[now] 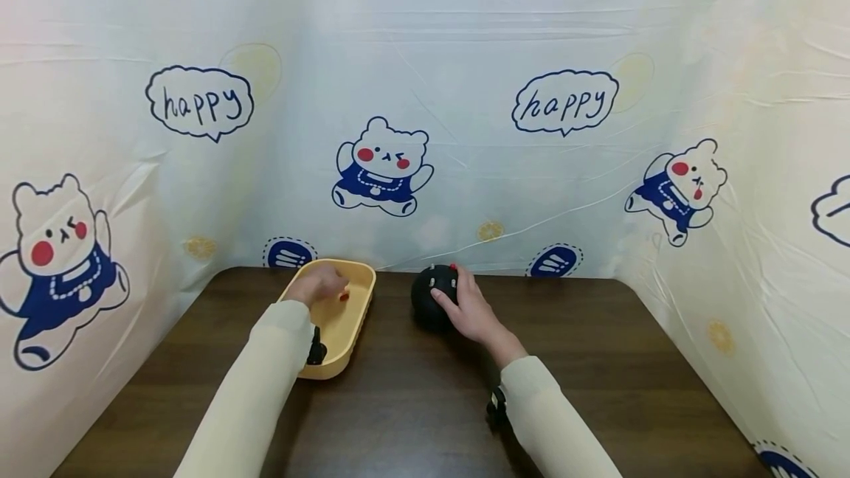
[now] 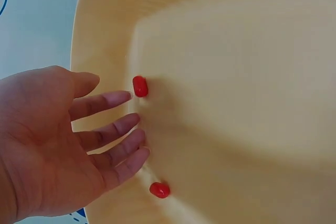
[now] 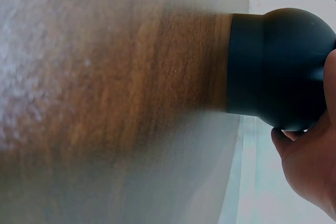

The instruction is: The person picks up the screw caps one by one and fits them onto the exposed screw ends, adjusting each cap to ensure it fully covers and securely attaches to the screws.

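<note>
Left wrist, loose grip (image 2: 65, 142), red pieces (image 2: 140, 86), right wrist instead, right grip (image 3: 312, 161) holding globe (image 3: 289, 69)

The round-cornered plastic tray (image 1: 342, 330) is pale yellow; two small, glossy, oblong pieces (image 2: 140, 86) are solid red. The round-bodied black object (image 1: 430, 310) carries pale silvery marks. Brown wood grain streaks the dark tabletop (image 1: 412, 411). The cloth sleeves (image 1: 255, 386) are plain cream. The pale blue-white sheet backdrop (image 1: 465, 43) shows navy-outlined bears (image 1: 383, 181) with red cheeks, navy-lettered clouds (image 1: 199, 103) and orange-yellow citrus slices (image 1: 491, 231).
</note>
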